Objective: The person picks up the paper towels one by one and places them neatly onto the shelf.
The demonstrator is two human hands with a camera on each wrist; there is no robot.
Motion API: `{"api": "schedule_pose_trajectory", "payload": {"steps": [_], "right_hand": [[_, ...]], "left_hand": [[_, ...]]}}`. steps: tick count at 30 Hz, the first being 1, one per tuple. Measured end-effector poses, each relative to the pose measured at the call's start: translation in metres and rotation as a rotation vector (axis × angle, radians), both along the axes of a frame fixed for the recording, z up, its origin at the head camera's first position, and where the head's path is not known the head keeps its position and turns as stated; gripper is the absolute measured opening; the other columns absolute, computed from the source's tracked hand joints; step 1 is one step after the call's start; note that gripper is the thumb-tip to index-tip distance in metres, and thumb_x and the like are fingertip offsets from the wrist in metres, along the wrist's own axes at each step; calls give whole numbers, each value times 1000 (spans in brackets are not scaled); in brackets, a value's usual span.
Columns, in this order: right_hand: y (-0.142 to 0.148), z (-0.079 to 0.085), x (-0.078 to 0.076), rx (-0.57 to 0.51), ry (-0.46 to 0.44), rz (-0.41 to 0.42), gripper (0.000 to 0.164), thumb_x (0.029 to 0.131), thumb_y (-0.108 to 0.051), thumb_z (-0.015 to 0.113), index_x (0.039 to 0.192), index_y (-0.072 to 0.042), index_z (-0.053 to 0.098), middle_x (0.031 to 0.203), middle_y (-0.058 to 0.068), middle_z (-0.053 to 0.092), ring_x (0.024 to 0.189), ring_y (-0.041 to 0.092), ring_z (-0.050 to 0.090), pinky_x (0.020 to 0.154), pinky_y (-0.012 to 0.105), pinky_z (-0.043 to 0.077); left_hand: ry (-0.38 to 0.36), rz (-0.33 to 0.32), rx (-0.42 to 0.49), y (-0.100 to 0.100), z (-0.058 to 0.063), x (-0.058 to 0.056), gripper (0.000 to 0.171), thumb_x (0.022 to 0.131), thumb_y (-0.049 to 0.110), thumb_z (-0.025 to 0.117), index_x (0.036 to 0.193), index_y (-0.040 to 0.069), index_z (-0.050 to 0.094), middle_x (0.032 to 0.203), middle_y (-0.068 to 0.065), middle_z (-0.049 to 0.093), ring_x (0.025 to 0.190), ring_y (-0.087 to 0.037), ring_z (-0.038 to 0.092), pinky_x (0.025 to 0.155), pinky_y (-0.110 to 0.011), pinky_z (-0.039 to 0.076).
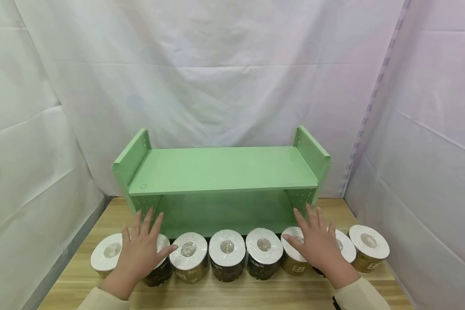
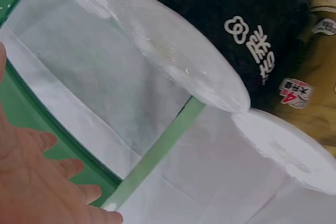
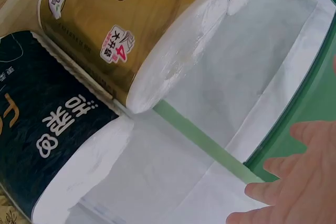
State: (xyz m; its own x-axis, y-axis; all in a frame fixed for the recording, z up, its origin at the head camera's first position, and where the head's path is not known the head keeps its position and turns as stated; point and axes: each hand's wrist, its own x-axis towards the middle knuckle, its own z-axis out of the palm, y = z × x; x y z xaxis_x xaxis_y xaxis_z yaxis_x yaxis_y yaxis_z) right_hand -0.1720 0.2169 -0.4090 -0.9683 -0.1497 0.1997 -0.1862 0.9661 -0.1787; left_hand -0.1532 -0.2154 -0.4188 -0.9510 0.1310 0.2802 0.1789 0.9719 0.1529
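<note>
Several toilet paper rolls in black or gold wrappers stand upright in a row, among them a black-wrapped roll near the middle. Behind the row is a green two-level shelf. My left hand is spread over the left part of the row, partly hiding a black roll. Over the right part, my right hand is spread likewise, covering parts of a gold roll and a black roll. Both hands have their fingers extended toward the shelf and hold nothing.
Everything stands on a wood-grain table. The shelf's raised side panels flank its top board, with an open compartment below. White cloth hangs behind and on both sides. At the ends sit a left roll and a right roll.
</note>
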Motion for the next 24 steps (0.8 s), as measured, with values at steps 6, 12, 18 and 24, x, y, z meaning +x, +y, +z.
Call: {"api": "schedule_pose_trajectory", "payload": {"steps": [6,12,18,24], "right_hand": [[6,4,3,-15,-9,1,83,90,-62,50,150,-8,33,155,27,18,140,52,12,97,80,15],[12,6,4,-36,29,0,81,91,-59,52,146,-2,37,152,28,23,138,52,18,97,79,19],[21,12,3,-72,106,-15,78,92,-55,54,144,1,37,149,29,30,135,52,26,98,75,25],[31,21,4,-134,126,-35,76,92,-52,55,144,0,37,147,30,32,132,54,29,95,75,28]], "left_hand": [[0,21,12,-6,-1,5,94,81,55,68,148,2,31,154,-28,18,140,-52,9,102,-77,8],[-7,40,62,-16,-2,11,92,81,54,68,147,0,32,152,-28,19,139,-52,11,101,-77,10],[-7,59,93,-31,-6,16,88,84,50,67,145,-3,33,149,-32,21,137,-54,14,99,-77,14],[18,85,83,-46,-10,20,87,82,48,69,141,-6,36,145,-33,26,132,-55,20,95,-77,19]]}}
